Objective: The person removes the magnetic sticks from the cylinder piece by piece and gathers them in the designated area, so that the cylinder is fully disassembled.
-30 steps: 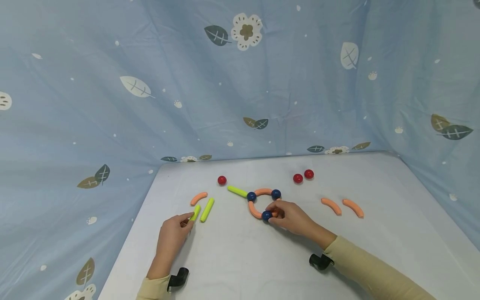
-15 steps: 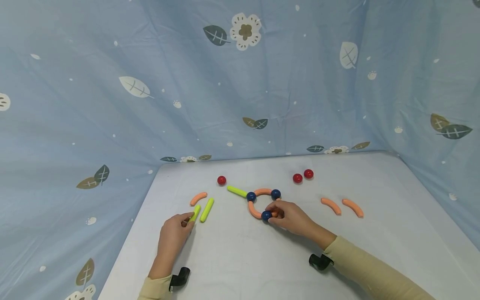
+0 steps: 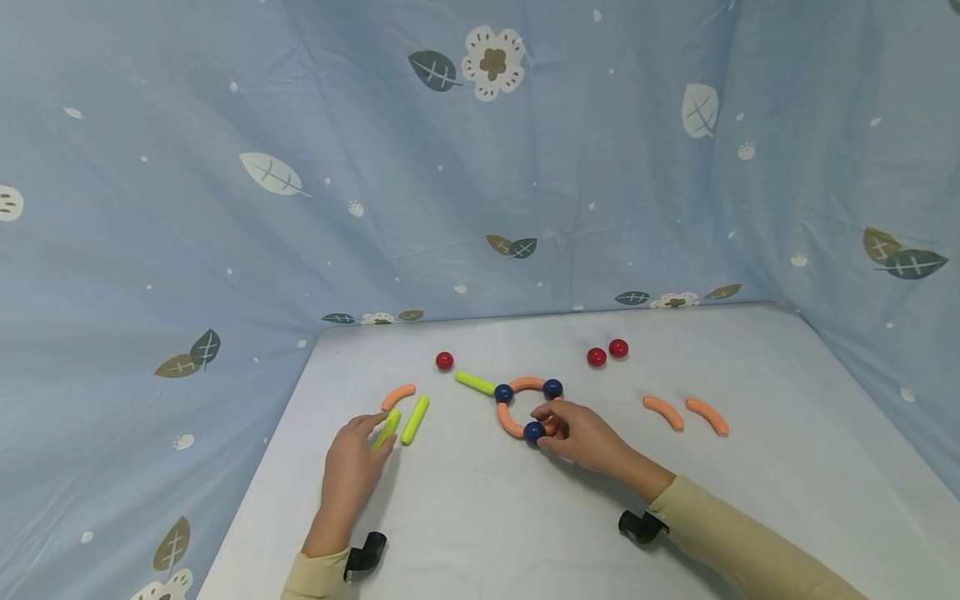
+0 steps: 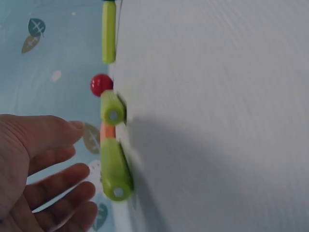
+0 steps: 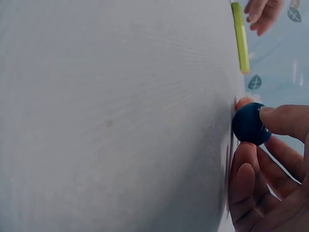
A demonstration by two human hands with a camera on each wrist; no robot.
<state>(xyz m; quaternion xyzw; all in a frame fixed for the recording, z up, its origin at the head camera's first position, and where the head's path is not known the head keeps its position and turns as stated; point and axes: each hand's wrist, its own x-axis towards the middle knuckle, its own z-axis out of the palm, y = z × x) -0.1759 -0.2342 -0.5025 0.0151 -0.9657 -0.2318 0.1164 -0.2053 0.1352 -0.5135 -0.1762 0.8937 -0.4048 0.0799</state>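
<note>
My left hand (image 3: 356, 461) hovers around a short lime-green rod (image 3: 387, 431) that lies on the table; in the left wrist view its fingers are spread and a gap parts them from the rod (image 4: 116, 174). A silver disc shows in the rod's end. Beside it lies a second green rod (image 3: 415, 420). With thumb and fingers my right hand (image 3: 581, 435) pinches a dark blue ball (image 3: 534, 431) at the near side of a ring. Curved orange rods (image 3: 527, 383) and two more blue balls (image 3: 503, 393) make up the ring, partly hidden by that hand.
A green rod (image 3: 475, 382) sticks out leftward from the ring. Red balls lie behind, one at left (image 3: 445, 361) and two at right (image 3: 596, 357). Loose orange curved rods lie at left (image 3: 398, 397) and right (image 3: 663, 413). A blue patterned curtain (image 3: 405, 183) borders the white table (image 3: 480, 533).
My left hand has loosened its hold on the green rod, its thumb and fingers parting and shifting slightly right. The right hand and the ring have stayed put.
</note>
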